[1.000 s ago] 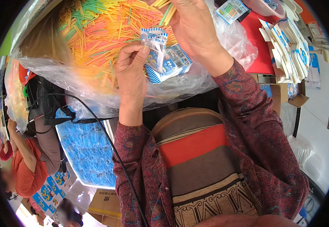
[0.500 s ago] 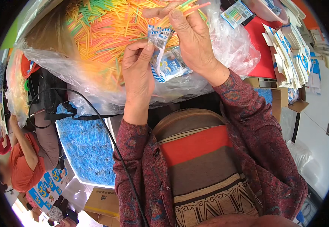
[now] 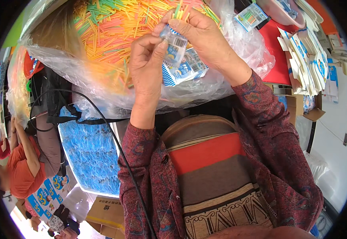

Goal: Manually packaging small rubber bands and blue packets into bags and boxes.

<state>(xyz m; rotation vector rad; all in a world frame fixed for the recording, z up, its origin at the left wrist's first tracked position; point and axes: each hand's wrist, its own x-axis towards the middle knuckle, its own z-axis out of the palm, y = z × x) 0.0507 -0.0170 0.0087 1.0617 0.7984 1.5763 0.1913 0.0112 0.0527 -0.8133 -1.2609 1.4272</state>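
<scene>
My left hand [image 3: 147, 65] pinches the side of a small clear and blue plastic packet [image 3: 176, 49] between thumb and fingers. Several thin coloured sticks [image 3: 181, 12], pink, yellow and green, stand nearly upright in my right hand [image 3: 207, 38], closed around them at the packet's top edge. Its fingers hide the sticks' lower ends, so I cannot tell whether they are inside the packet. Below my hands lie more blue and white packets [image 3: 187, 69] on a clear plastic sheet [image 3: 101, 87]. Behind them spreads a large heap of loose sticks [image 3: 117, 32].
A packet with sticks [image 3: 251, 16] lies at the upper right, near a pink basin [image 3: 283, 14]. Folded cartons [image 3: 307, 59] stack on the red surface [image 3: 275, 44]. At left are a blue mesh-covered pad [image 3: 89, 151], a black cable [image 3: 113, 131] and another person [image 3: 24, 163].
My right hand has come down and left with the sticks, which turned from slanting right to nearly upright. The held packet shifted slightly right and now shows its broad face.
</scene>
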